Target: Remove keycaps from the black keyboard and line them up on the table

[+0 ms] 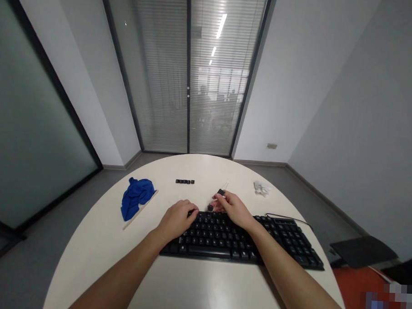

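A black keyboard (277,244) lies on the round white table (96,241), slightly angled. My left hand (176,219) rests on the keyboard's top left corner, fingers curled over the keys. My right hand (231,207) hovers at the keyboard's far edge and pinches a small black keycap puller (219,194) with thin wire prongs; a small dark piece, probably a keycap (210,207), sits at its lower end. A short row of loose black keycaps (184,182) lies farther back on the table.
A crumpled blue cloth (136,197) lies at the left on a thin flat board. A small crumpled white wrapper (261,188) sits at the far right. The keyboard cable (288,217) loops off to the right. A dark chair (362,250) stands right of the table.
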